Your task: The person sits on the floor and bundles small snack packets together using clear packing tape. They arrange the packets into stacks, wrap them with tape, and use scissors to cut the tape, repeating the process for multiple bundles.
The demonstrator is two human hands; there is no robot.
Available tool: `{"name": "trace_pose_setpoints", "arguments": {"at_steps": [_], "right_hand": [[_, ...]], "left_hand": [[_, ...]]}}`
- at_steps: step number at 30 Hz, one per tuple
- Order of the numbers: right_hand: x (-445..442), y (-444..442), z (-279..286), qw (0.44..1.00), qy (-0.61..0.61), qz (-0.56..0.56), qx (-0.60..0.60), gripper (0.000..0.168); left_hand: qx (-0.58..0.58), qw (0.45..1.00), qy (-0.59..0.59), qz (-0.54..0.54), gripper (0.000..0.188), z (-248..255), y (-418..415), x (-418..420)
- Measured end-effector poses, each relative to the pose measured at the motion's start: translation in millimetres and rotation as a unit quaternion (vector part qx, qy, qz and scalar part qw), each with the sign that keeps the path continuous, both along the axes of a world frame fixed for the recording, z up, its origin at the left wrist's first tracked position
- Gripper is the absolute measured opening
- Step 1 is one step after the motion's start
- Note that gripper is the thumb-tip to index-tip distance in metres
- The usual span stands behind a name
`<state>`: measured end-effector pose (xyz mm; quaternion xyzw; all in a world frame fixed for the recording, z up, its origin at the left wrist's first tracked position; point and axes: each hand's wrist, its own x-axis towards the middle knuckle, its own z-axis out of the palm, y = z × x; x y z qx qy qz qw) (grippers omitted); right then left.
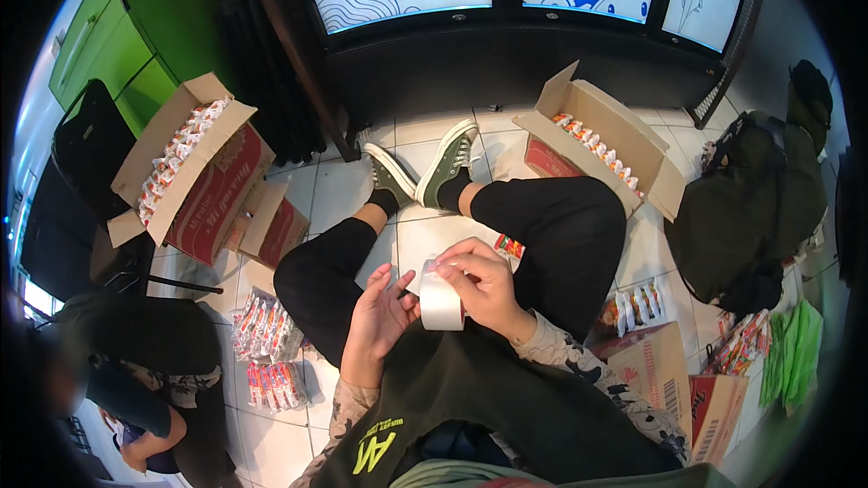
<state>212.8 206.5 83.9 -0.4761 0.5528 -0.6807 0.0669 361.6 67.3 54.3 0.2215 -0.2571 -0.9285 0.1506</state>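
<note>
A wide roll of clear packing tape point(441, 303) is upright between my hands, above my lap. The fingertips of my right hand point(478, 278) pinch at the tape near the roll's top edge. My left hand point(385, 312) is at the roll's left side with its palm turned up and its fingers apart; some fingertips are hidden behind the roll, so whether they bear on it is unclear. Past my right hand, a small red packet point(508, 246) lies on the tiles beside my thigh.
Open cartons of wrapped snacks stand left point(210, 210) and right point(597, 129). Snack bundles point(268, 332) lie at left. Closed cartons point(651, 366), green plastic bags point(792, 356) and a dark backpack point(746, 217) are at right. Another person point(156, 420) sits at lower left.
</note>
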Motion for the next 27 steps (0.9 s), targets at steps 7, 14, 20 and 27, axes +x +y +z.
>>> {"name": "trace_pose_setpoints", "arguments": {"at_steps": [7, 14, 20, 27], "right_hand": [[31, 13, 2, 0.998, 0.024, 0.050, 0.039, 0.009], [27, 30, 16, 0.990, 0.081, -0.111, 0.001, 0.012], [8, 44, 40, 0.984, 0.092, -0.152, 0.020, 0.009], [-99, 43, 79, 0.957, -0.253, -0.104, 0.096, 0.016]], "left_hand": [[-0.011, 0.999, 0.014, 0.040, 0.035, 2, -1, -7], [-0.078, 0.988, 0.069, -0.117, 0.025, 9, 17, -15], [-0.466, 0.848, 0.133, -0.216, 0.032, 25, 54, -33], [-0.708, 0.674, 0.192, -0.090, 0.033, 73, 75, -53]]}}
